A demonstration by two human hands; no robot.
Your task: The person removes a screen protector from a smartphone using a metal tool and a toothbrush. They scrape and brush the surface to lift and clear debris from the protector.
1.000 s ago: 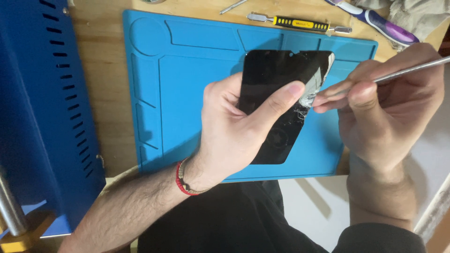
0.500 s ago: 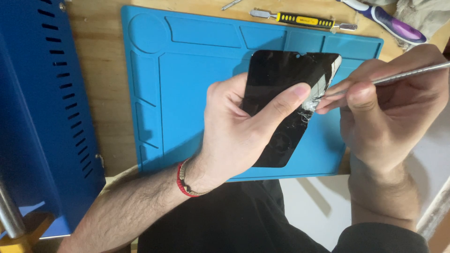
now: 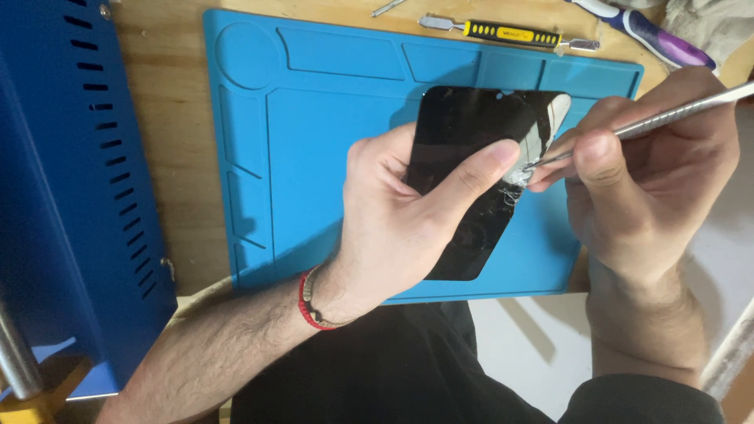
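Observation:
My left hand [image 3: 408,220] holds a black phone screen panel [image 3: 471,126] above a blue silicone work mat [image 3: 314,118], thumb pressed on its right edge. The glass is cracked and whitish beside the thumb, near that right edge. My right hand [image 3: 644,180] grips a thin metal pick tool [image 3: 667,114], its tip touching the cracked spot [image 3: 522,169]. A red cord bracelet circles my left wrist.
A yellow-and-black screwdriver [image 3: 506,33] lies along the mat's far edge on the wooden table [image 3: 169,118]. A purple-and-white tool [image 3: 652,35] lies at the top right. A blue perforated metal case [image 3: 71,196] stands at the left.
The view shifted slightly; both hands and the panel stay together, with the pick tip still at the cracked edge.

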